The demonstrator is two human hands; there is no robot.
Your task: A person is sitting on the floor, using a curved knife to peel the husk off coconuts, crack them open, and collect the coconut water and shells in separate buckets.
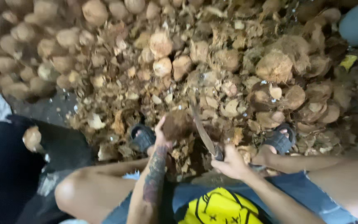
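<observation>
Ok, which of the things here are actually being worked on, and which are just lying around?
In hand:
- brown coconut, held by the left hand
- curved knife, gripped by the right hand, blade against the coconut

Lying about:
- heap of coconuts at upper left
- husk scraps on the ground
- black sandals on the feet
- yellow leaf

This is a rough coconut-husking yard or shed, not a home or shop. Beyond the hands (195, 145) the floor (46, 110) is buried in torn brown husk scraps (212, 99), and a big heap of whole coconuts (42, 45) rises further off to their left. The person sits low among the debris in sandals (142, 137).
</observation>
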